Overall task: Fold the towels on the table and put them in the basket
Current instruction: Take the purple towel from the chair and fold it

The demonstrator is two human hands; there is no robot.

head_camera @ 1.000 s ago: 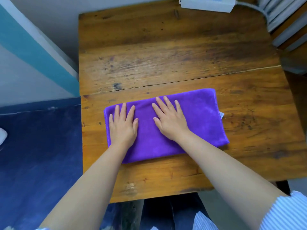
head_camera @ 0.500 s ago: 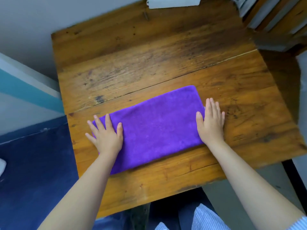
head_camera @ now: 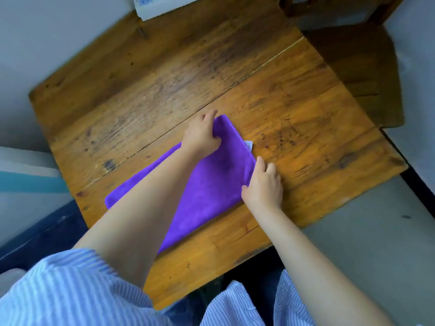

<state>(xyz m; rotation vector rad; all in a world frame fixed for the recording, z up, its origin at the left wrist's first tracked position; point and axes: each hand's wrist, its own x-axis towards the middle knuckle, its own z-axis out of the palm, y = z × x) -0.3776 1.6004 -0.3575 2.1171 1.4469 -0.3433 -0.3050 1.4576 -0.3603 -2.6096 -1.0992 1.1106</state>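
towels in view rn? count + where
1. A purple towel lies folded on the wooden table, near its front edge. The left hand grips its far right corner, the right hand its near right corner. No basket or other towels visible; any others are out of frame.

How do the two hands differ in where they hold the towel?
The left hand grips the far corner of the towel, its arm crossing over the cloth; the right hand grips the near corner, its arm clear of the cloth. Both pinch the same short edge.
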